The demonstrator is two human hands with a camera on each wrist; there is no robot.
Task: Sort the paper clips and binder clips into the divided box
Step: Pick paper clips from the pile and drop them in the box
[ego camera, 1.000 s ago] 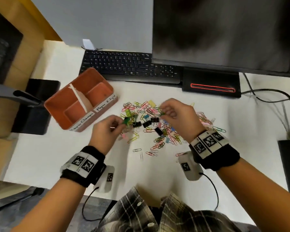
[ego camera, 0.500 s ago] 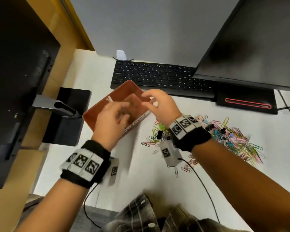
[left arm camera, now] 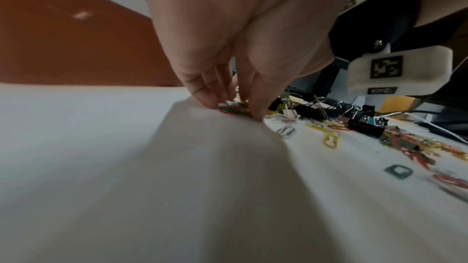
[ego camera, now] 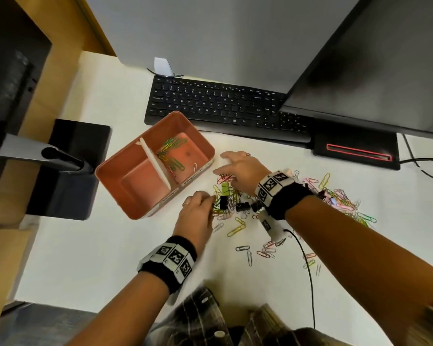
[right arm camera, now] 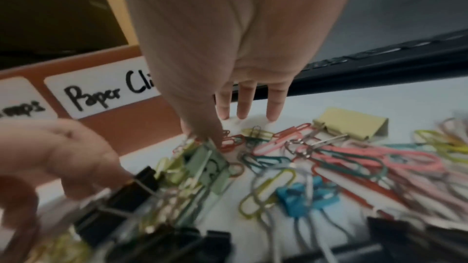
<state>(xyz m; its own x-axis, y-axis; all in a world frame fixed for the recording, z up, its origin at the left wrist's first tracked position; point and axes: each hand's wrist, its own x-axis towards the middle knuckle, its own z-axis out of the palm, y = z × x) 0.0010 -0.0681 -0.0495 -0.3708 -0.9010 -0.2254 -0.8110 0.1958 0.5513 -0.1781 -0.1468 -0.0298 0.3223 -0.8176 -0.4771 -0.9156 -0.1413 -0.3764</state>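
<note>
The orange divided box (ego camera: 115, 166) sits left of a pile of coloured paper clips and binder clips (ego camera: 340, 198). Several paper clips (ego camera: 171, 151) lie in its far compartment, labelled "Paper Cli" (right arm camera: 101, 91); the near compartment shows nothing. A white divider (ego camera: 155, 163) splits it. My left hand (ego camera: 210, 201) pinches a few coloured paper clips (left arm camera: 234, 109) at the pile's near-left edge, beside a black binder clip (ego camera: 223, 202). My right hand (ego camera: 223, 168) hovers over the pile's far-left edge with fingers straight and spread, one fingertip touching red clips (right arm camera: 228, 142). Green (right arm camera: 210, 167), blue (right arm camera: 303, 195) and yellow (right arm camera: 352, 125) binder clips lie nearby.
A black keyboard (ego camera: 223, 106) runs behind the box and pile, with a monitor (ego camera: 373, 58) and its black base (ego camera: 355, 151) at the right. A monitor arm (ego camera: 48, 156) on a black plate (ego camera: 70, 191) stands left of the box. A wrist cable (ego camera: 308, 270) crosses loose clips.
Both hands were over the box half a second ago; they have come back right to the pile. Paper clips now show in the far compartment. The left hand has closed on more clips.
</note>
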